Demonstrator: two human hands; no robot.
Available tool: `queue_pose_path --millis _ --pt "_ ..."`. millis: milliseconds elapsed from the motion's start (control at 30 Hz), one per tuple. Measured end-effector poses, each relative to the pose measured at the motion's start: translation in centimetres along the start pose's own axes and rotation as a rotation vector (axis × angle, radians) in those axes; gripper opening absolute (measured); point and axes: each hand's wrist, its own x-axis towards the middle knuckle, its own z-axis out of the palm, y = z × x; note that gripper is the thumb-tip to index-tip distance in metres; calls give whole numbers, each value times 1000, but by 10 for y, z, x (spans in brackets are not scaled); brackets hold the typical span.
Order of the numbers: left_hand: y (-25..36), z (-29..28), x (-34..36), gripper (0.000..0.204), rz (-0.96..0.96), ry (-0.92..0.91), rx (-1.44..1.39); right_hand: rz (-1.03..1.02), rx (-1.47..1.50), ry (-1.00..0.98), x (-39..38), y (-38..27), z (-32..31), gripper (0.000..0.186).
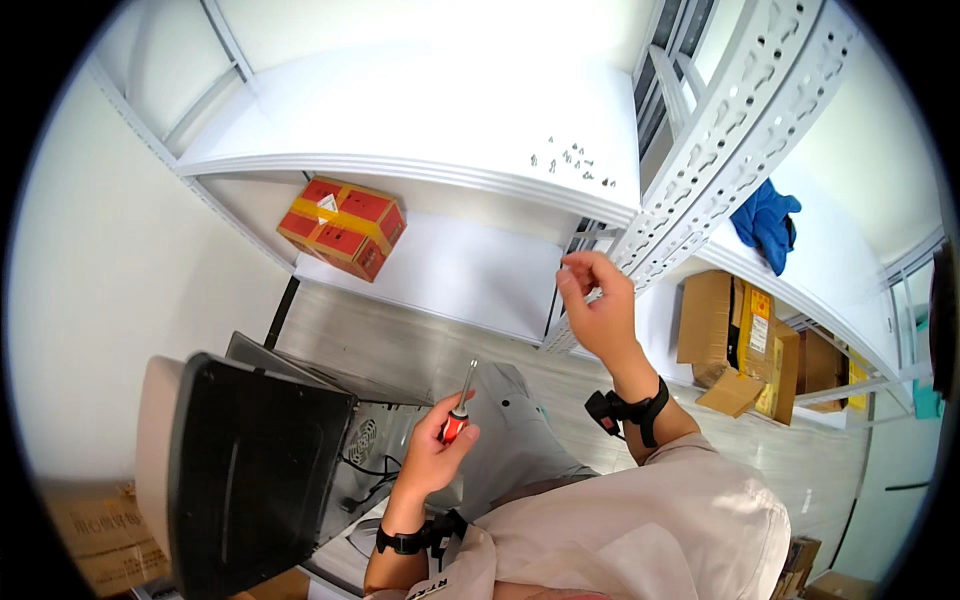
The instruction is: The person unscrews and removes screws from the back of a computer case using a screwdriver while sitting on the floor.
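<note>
Two bare hands are held out in front of the white shelf (400, 110), the landmark for every place told here. The left hand (432, 455) is on the person's side of the shelf, lower in view than its front edge; its grip is closed around the red and black handle of a screwdriver (456, 424), whose metal shaft points up toward the shelf. The right hand (603, 315) is raised just below the shelf's right front corner in view. Its grip is narrow, with fingers curled and thumb near the forefinger; whether something small is pinched there I cannot tell. Each wrist wears a black strap.

Several small screws (567, 157) lie loosely scattered on the shelf, near its right front corner. Under the shelf, toward its left, a red box (345, 228) with yellow tape sits on a lower board (470, 265). A perforated post (690, 185) rises at the shelf's right end. Farther right of the shelf, past that post, are a blue cloth (768, 225) and, lower down, an open carton (708, 320). Below the shelf's left part in view, nearer the person, stand a large black panel (255, 470) and, right beside it, a metal case with a round vent (362, 440) and dark wires (375, 475).
</note>
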Motion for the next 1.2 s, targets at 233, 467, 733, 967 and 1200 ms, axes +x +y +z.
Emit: queue_pose_path --millis 233,467,733,967,1200 --pt "129 -8 -10 41 -152 18 -55 99 -470 138 88 -49 -27 24" --pt "253 -15 -25 41 -152 57 -66 270 -777 -129 127 -60 -34 29" --pt "266 -26 -21 43 -170 115 -57 330 -940 -92 127 -49 -21 26" --pt "276 -37 -18 43 -171 4 36 400 -923 -64 129 -52 -18 15" --pt "283 -52 -19 35 -279 53 -3 276 -625 59 125 -77 -23 8"
